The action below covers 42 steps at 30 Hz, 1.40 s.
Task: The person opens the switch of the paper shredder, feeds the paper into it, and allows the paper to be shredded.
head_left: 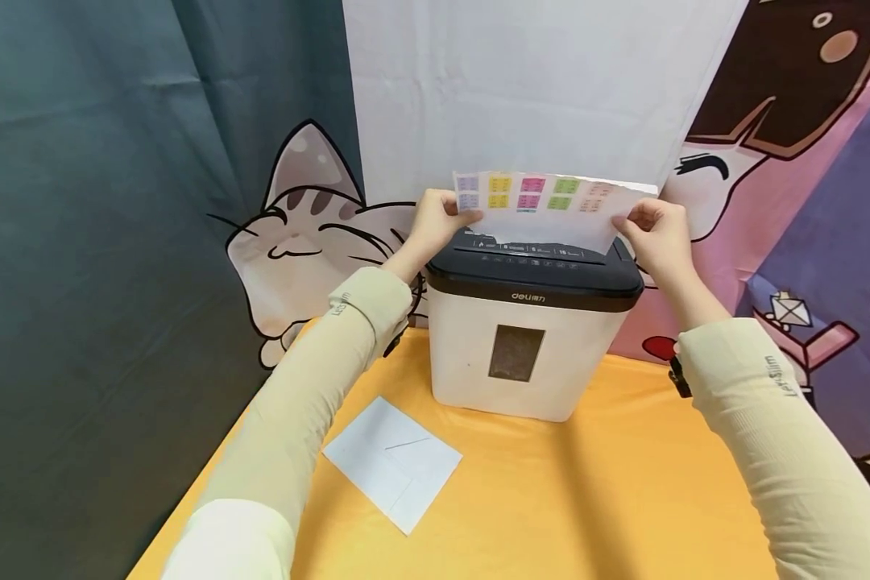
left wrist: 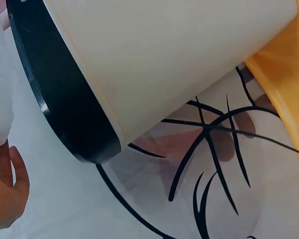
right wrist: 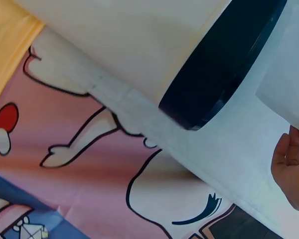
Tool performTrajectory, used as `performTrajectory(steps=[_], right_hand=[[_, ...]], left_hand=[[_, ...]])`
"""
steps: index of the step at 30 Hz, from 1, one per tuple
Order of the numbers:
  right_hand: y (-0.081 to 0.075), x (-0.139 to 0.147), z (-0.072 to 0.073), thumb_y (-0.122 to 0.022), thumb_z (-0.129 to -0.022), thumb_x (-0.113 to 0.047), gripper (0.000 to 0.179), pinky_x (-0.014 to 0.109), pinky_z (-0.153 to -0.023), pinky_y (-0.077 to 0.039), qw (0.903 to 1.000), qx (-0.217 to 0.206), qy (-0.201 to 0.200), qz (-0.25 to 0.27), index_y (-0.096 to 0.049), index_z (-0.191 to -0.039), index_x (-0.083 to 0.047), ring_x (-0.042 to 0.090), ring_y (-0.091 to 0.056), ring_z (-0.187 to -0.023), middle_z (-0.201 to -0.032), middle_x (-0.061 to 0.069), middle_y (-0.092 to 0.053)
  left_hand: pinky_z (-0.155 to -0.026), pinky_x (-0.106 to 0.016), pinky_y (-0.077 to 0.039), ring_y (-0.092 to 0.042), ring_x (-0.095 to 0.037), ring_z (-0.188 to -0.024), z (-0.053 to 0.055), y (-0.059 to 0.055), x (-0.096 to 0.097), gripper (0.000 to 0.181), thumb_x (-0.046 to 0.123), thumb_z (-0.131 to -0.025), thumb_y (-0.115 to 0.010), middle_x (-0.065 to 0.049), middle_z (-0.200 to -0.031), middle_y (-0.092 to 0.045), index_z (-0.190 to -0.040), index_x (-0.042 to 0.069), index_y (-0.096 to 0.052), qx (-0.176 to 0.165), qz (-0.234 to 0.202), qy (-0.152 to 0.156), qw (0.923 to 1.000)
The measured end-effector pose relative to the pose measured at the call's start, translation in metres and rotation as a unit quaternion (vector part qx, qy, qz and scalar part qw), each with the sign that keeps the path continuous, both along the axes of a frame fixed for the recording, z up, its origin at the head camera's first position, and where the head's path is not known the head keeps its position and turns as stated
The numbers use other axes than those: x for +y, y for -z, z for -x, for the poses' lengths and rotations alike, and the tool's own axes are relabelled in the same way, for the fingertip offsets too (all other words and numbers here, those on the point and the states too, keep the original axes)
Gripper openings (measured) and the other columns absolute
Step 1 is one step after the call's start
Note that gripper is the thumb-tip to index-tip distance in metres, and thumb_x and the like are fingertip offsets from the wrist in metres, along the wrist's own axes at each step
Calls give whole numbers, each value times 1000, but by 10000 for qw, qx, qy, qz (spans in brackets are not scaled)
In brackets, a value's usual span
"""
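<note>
A sheet of paper (head_left: 544,221) printed with rows of coloured blocks is held upright over the black top of a white paper shredder (head_left: 464,346). My left hand (head_left: 438,219) pinches its left side between thumb and fingers. On the other side, my right hand (head_left: 656,234) pinches the right edge. The sheet's uneven lower edge overlaps the shredder's top panel in the head view. In the left wrist view the left hand (left wrist: 9,191) shows at the sheet's torn-looking edge, beside the black lid (left wrist: 60,89). The right wrist view has the right hand (right wrist: 293,167) at a paper corner.
A white sheet (head_left: 399,463) with a few thin lines lies on the yellow tablecloth (head_left: 522,499), front left of the shredder. Behind stands a cloth backdrop (head_left: 536,89) with cartoon figures, close to the shredder's back. A dark curtain-like cloth (head_left: 101,201) hangs at left.
</note>
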State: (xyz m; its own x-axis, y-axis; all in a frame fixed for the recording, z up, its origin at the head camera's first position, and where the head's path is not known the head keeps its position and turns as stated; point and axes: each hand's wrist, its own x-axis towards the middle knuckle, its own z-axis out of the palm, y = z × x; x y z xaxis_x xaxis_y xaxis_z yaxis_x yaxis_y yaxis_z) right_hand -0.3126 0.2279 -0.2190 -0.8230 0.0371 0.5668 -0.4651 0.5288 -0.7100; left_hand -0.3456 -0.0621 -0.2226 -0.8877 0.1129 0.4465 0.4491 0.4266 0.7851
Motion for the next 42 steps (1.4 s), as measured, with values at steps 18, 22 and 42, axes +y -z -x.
performTrajectory(steps=[18, 22, 42], right_hand=[[19, 0, 2, -60, -89, -3, 22, 2, -61, -35, 9932, -265, 214, -1114, -66, -107, 9, -23, -43, -64, -103, 31, -64], [19, 1, 4, -57, -91, -5, 23, 3, -62, -34, 9916, -319, 192, -1240, -65, -109, 8, -21, -44, -67, -105, 30, -64], [19, 6, 4, -56, -93, -9, 25, 11, -60, -33, 9862, -270, 615, -1512, -65, -111, 6, 22, -59, -85, -105, 28, -66]], left_hand=[[-74, -20, -44, -65, -27, -99, 8, 14, -4, 27, 11, -89, -63, -17, -113, -67, -113, -2, -67, -142, -30, 348, 9993], [-69, -18, -41, -64, -27, -95, 9, 17, -3, 26, 10, -89, -63, -18, -111, -68, -112, -2, -67, -106, -29, 287, 9995], [-70, -18, -42, -60, -19, -84, 11, 18, 10, 26, 14, -90, -63, -14, -110, -69, -113, 2, -68, 107, -12, 116, 9999]])
